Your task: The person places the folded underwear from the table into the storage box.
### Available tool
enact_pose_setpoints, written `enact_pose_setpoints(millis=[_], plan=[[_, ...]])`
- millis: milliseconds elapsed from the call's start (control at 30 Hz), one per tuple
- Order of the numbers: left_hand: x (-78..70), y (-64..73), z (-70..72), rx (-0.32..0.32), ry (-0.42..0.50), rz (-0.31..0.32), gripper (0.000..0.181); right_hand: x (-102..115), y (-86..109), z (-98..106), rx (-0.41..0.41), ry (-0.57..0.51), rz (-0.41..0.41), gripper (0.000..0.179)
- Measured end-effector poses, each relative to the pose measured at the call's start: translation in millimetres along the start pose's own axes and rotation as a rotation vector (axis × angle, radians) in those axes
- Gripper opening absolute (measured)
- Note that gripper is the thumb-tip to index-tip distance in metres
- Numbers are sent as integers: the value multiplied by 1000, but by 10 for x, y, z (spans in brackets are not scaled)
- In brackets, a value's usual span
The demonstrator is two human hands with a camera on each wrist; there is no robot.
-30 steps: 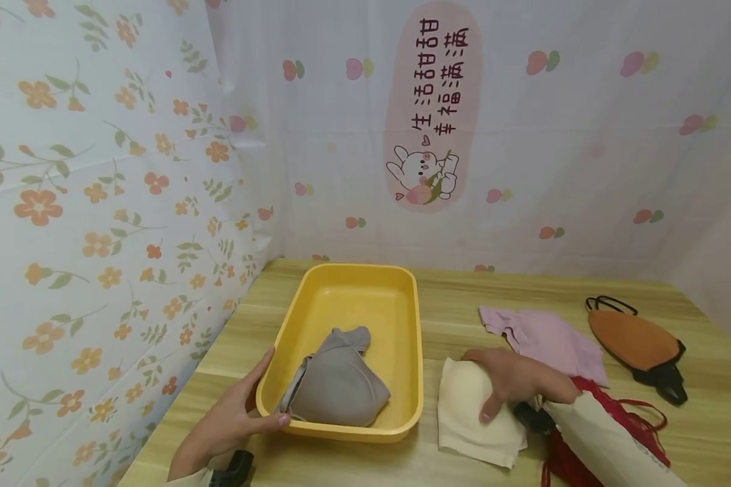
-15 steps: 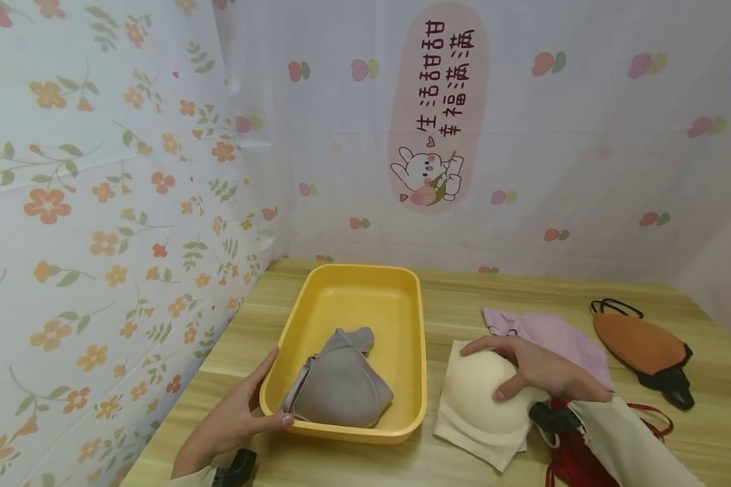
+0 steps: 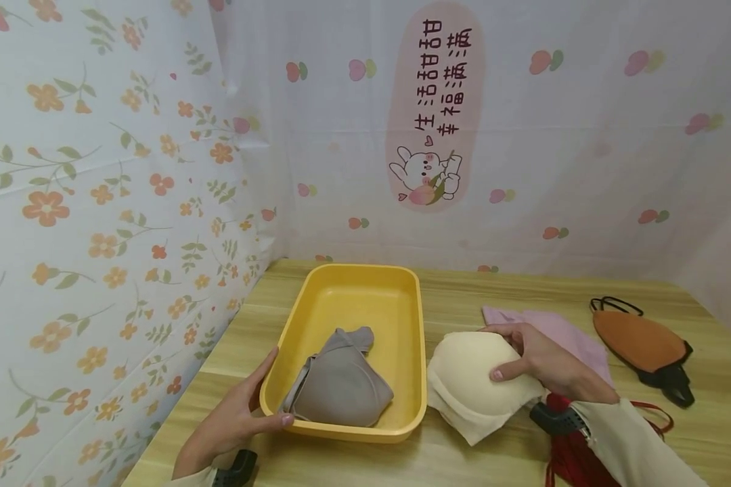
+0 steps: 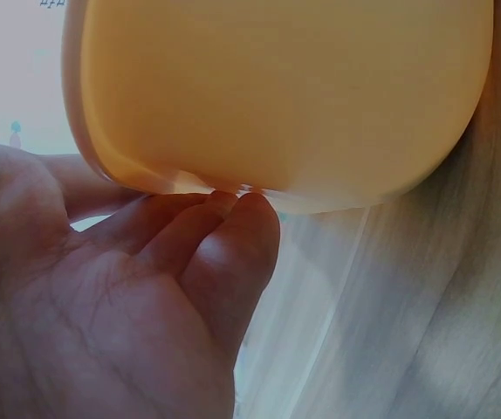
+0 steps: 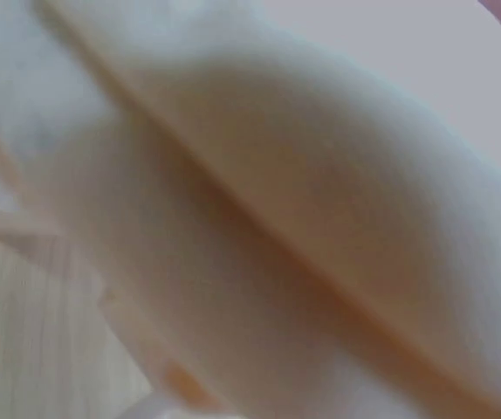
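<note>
My left hand (image 3: 237,412) grips the near left corner of a yellow plastic tub (image 3: 420,352), thumb over the rim and fingers against the outer wall. The left wrist view has those fingers touching the tub's wall (image 4: 303,96). A folded grey bra (image 3: 341,389) lies in the tub's near half. Just right of the tub, my right hand (image 3: 539,358) pinches a folded cream bra (image 3: 475,379), thumb on top of its cup. It appears tilted and raised off the table. In the right wrist view the cream bra (image 5: 338,192) is blurred and fills most of the picture.
Behind the right hand lies a mauve garment (image 3: 569,341). An orange and black bra (image 3: 639,341) is at the far right of the wooden table (image 3: 463,297). A red garment with straps (image 3: 575,453) lies partly under the right forearm. Patterned cloth walls (image 3: 341,135) stand behind and left.
My right hand has taken hold of the cream bra, lifted it and brought it left, close to the tub's right side. The left hand and the tub have stayed in place.
</note>
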State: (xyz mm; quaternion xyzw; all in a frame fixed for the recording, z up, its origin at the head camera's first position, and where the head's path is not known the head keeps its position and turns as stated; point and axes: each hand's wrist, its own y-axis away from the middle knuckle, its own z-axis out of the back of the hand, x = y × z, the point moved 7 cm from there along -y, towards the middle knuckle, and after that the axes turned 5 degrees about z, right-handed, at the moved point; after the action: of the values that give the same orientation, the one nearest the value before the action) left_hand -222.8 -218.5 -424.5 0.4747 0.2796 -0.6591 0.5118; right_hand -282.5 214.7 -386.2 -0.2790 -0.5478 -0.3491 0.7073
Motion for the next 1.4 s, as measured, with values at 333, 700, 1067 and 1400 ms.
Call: enact_pose_setpoints(millis=[333,700,1067,1400], plan=[[4,-4,2,-2,-8,-2,108,253,-18,4,-13,-61,-8,77],[-14,-5,-4,4,4,-17,108,516,-372,-248,86,-137,25,48],[-33,-1,14,-5,-16,-31,108,715,-974,-725,99,-163,-5,50],[-61,24,-3,3,-29,-70,109,699,-1336,-1244,141,-192,-83,37]])
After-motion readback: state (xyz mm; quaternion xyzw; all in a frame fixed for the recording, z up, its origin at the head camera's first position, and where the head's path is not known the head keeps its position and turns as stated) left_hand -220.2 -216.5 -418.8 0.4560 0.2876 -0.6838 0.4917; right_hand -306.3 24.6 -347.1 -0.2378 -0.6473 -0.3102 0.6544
